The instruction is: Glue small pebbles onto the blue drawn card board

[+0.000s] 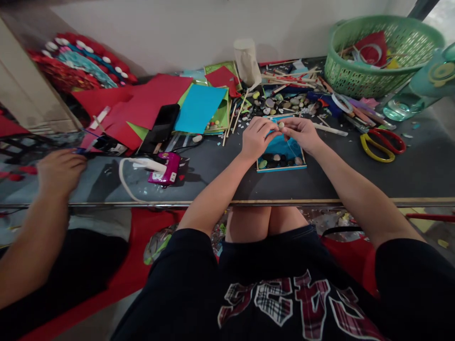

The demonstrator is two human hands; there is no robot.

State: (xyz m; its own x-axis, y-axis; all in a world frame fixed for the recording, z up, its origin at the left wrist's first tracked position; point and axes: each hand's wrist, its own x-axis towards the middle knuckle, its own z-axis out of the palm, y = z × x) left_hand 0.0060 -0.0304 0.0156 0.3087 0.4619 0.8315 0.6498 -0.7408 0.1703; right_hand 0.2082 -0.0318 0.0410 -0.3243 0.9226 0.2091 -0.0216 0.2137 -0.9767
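Note:
Both of my hands meet above a small blue tray with pale stick edges [282,169]. My right hand [302,134] pinches a small pale pebble [281,125] between thumb and fingers. My left hand [256,137] is closed, its fingertips pressed together against the same pebble from the left. Below them, dark and light pebbles [276,161] line the tray's near side. A thin, shiny strand hangs over the blue base by my right fingers. My hands cover part of the tray's far half.
Loose pebbles [295,101] and sticks lie behind the tray. Scissors [382,144], a green basket [384,57] and a clear bottle [421,90] are at right. On the left are a purple power adapter [165,169], a black phone [159,128], coloured paper [197,108] and another person's hand [61,171].

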